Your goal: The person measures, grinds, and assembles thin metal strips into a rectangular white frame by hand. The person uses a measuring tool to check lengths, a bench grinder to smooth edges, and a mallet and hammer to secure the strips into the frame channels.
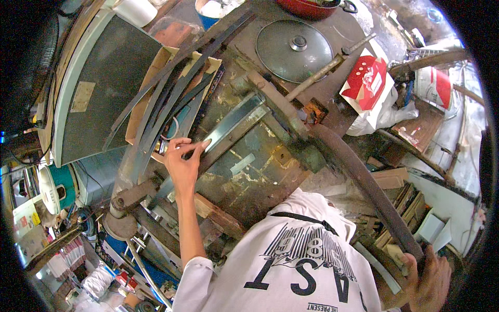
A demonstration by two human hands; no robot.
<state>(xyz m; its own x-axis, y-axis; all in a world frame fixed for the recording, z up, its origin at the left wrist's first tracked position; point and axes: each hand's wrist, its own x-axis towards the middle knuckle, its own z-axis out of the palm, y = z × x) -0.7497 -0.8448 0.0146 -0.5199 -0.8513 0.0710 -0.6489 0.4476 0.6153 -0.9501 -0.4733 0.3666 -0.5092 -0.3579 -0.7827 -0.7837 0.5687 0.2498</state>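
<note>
A shiny flat metal strip (234, 126) lies slantwise along the worn metal bed of a bench machine (249, 171). My left hand (183, 161) is at its near-left end, with thumb and fingers closed at the strip's edge; what lies under the fingers is partly hidden. From the machine's pivot block a long, curved brown metal lever (364, 190) sweeps down to the lower right. Around its end my right hand (429, 281) is wrapped, the fingers slightly blurred. Several dark metal strips (176, 86) lie beside my left hand, across an open cardboard box (143, 112).
A glass pan lid (278, 47) and a red pan (309, 8) sit at the back. A red-and-white box (366, 83) stands on the right. Wooden pieces (400, 213) are stacked below the lever. A dark panel (104, 88) leans at the left.
</note>
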